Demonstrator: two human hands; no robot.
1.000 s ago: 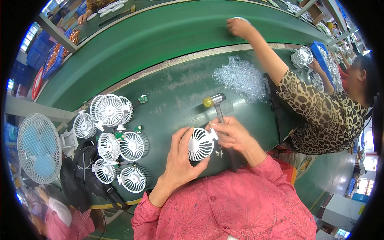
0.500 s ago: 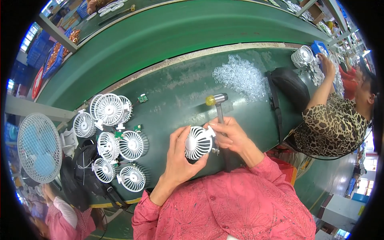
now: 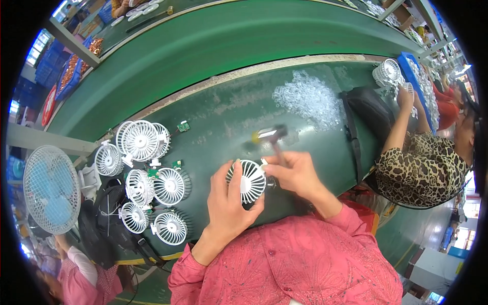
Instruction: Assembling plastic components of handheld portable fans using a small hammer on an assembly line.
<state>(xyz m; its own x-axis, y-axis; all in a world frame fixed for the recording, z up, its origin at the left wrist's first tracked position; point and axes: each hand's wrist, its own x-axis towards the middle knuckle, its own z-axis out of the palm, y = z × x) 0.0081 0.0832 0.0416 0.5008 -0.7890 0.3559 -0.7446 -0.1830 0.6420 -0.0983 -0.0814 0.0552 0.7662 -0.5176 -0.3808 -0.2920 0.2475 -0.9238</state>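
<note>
A green workbench (image 3: 218, 117) fills most of the view, curving from nine o'clock up to two o'clock, with a green conveyor belt (image 3: 213, 40) running beyond it at twelve o'clock. At nine o'clock, off the bench edge, stands a large pale blue fan (image 3: 51, 188). At three o'clock a co-worker in a leopard-print top (image 3: 424, 170) reaches toward a blue tray (image 3: 419, 86) at two o'clock. A black bag (image 3: 368, 112) lies on the bench just beside that person's arm. A heap of clear plastic parts (image 3: 307, 99) sits at one o'clock. A cluster of small white fans (image 3: 147, 178) lies on the bench between nine and eight o'clock.

Near the centre, the left hand (image 3: 226, 203) is wrapped around a small white fan head (image 3: 249, 180), thumb and fingers cupping its rim from the seven o'clock side. The right hand (image 3: 295, 173), touching the fan at its three o'clock edge, is closed around the handle of a small hammer (image 3: 269, 136), whose head is motion-blurred, so its exact tilt cannot be told.
</note>
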